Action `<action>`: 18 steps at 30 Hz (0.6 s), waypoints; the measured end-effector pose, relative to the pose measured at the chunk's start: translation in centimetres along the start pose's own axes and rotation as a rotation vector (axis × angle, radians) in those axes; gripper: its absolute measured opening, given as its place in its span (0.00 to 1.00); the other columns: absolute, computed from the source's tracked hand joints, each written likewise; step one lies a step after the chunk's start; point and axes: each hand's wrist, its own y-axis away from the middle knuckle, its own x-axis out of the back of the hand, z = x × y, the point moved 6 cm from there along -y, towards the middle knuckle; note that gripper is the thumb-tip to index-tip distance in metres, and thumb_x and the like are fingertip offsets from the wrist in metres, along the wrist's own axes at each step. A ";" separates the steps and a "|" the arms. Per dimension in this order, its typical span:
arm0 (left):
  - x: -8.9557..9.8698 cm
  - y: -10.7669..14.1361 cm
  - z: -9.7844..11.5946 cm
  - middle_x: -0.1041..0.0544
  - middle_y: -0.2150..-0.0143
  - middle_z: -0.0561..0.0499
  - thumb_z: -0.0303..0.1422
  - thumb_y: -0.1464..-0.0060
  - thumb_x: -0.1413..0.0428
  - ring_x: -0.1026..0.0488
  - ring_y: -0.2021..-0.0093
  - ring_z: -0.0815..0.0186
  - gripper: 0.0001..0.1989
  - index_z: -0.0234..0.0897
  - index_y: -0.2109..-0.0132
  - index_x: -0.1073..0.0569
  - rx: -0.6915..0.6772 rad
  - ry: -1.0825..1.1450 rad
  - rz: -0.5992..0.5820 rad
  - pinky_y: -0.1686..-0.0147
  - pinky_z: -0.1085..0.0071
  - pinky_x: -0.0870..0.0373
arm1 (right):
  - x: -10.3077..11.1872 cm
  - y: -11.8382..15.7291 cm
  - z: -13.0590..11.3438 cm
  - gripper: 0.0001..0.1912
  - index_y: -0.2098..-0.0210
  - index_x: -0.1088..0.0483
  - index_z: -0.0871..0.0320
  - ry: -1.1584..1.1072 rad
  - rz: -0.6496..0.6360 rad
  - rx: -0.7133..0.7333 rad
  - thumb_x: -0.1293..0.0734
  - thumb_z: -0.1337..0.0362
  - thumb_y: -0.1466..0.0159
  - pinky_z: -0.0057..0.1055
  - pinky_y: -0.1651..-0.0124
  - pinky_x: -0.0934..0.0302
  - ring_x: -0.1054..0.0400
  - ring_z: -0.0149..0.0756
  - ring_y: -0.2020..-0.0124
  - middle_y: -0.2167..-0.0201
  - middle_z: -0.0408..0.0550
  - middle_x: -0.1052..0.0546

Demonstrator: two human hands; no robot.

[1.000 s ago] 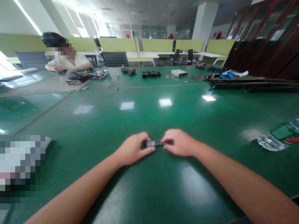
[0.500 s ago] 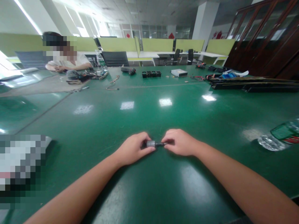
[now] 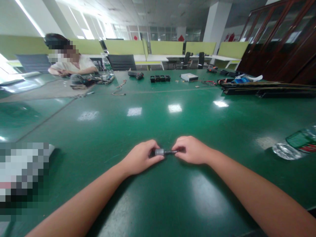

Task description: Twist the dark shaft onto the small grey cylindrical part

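Note:
A small cylindrical tool (image 3: 159,152), with a grey barrel and a thin dark shaft pointing right, lies level just above or on the green table (image 3: 158,125). My left hand (image 3: 142,156) is closed round the barrel end, its thumb along the near side. At the shaft's right end, the thumb and fingers of my right hand (image 3: 191,150) pinch the tip. The tool's far left end is hidden in my left palm, and the fingertips of my right hand hide the tip partly.
A plastic bottle (image 3: 293,144) lies at the right, a blurred-out flat object (image 3: 22,171) at the left. Along the far side are black blocks (image 3: 160,78), a white box (image 3: 189,77), a cable (image 3: 119,89) and dark strips (image 3: 266,89). A person (image 3: 74,64) sits at the far left.
My right hand has shifted very slightly to the right along the shaft, showing a little more of it. My left hand and the barrel have stayed where they were.

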 end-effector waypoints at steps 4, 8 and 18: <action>0.0 0.0 0.0 0.25 0.66 0.52 0.48 0.42 0.43 0.29 0.67 0.64 0.16 0.39 0.59 0.27 0.011 0.004 -0.006 0.68 0.70 0.37 | 0.0 0.1 0.2 0.08 0.61 0.21 0.59 -0.001 0.001 -0.007 0.30 0.70 0.40 0.30 0.59 0.39 0.30 0.34 0.65 0.66 0.47 0.22; 0.0 0.0 0.0 0.25 0.66 0.52 0.48 0.42 0.43 0.28 0.67 0.63 0.16 0.39 0.59 0.27 0.009 -0.004 -0.012 0.68 0.70 0.37 | 0.1 0.1 0.3 0.08 0.61 0.21 0.58 -0.006 -0.002 -0.018 0.30 0.70 0.40 0.29 0.60 0.39 0.31 0.33 0.66 0.67 0.47 0.22; 0.0 0.1 -0.1 0.25 0.65 0.52 0.47 0.42 0.42 0.29 0.67 0.64 0.16 0.39 0.59 0.27 0.013 -0.013 -0.009 0.67 0.70 0.37 | 0.3 0.2 0.7 0.08 0.62 0.21 0.58 0.020 -0.018 -0.040 0.30 0.70 0.40 0.30 0.59 0.39 0.30 0.34 0.65 0.66 0.47 0.22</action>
